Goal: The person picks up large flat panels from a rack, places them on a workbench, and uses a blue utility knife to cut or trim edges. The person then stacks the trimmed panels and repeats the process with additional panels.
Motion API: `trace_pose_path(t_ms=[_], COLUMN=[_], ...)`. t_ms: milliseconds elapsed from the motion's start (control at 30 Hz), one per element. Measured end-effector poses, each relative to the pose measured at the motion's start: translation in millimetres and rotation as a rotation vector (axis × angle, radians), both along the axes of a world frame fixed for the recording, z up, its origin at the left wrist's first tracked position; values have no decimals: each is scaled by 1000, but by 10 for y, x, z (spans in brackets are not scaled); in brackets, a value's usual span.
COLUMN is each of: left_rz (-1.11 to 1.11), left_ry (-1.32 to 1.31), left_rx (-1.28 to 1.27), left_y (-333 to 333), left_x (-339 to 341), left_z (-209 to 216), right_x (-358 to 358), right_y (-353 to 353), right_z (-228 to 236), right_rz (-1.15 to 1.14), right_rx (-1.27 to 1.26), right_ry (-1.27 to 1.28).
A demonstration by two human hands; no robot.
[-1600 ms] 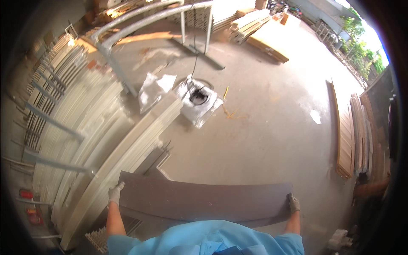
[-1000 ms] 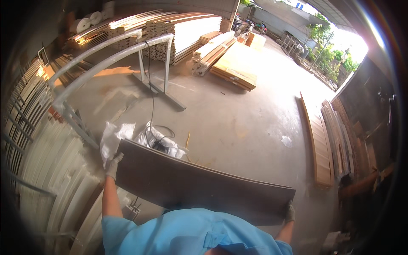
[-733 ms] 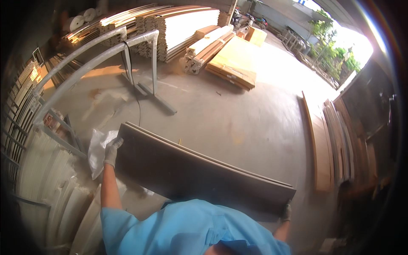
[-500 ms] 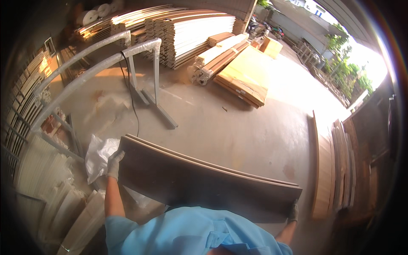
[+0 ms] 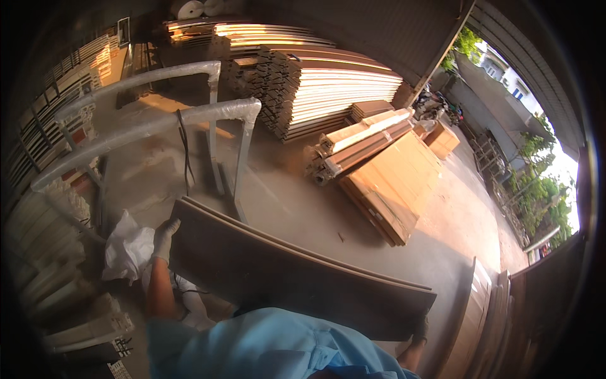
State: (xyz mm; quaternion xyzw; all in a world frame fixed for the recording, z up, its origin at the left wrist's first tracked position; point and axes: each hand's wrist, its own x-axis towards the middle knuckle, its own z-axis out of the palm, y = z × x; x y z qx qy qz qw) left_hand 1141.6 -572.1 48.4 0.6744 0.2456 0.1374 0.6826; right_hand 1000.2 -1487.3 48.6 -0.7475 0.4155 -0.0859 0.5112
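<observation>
Sack (image 5: pixel 128 247), white and crumpled, lies just beside the left hand (image 5: pixel 163 241). Pale-gloved, that hand is closed on the left end of two stacked dark boards (image 5: pixel 284 278), its fingers (image 5: pixel 174 225) at the short edge, just below the upper left corner. The boards span both hands, held up in front of the blue shirt (image 5: pixel 271 344), the double long edge turned away from the wearer. Beyond that edge, a flat cardboard stack (image 5: pixel 394 183) lies on the floor (image 5: pixel 297 211). The right hand (image 5: pixel 420 328) grips the right end, below its upper corner; individual fingers are lost in shadow. Long panels (image 5: pixel 465 316) show farther right.
</observation>
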Motion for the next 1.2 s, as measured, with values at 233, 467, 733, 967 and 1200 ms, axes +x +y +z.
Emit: trace_pose_path(t_ms=[233,467,733,967,1200], left_rz=[186,547,990,1252,1284], left_ry=[-28,-80,84,141,-50], left_rx=[150,58,3,-177,-115], left_y=[-196,-841,-1663,-2270,-2814], left_x=[1109,1583,1051,1057,926], left_z=[5,-844,-1125,-317,241], right_x=[2620,6235,9929,11378,11821], right_y=[-236,-74,2497,5402,7791], right_z=[-271,487,1490,2348,2942], right_rz=[191,641,1194,1563,1878], right_rx=[83,-116,-149,-349,-273], right_ry=[-174,-190,-411,-669,-520])
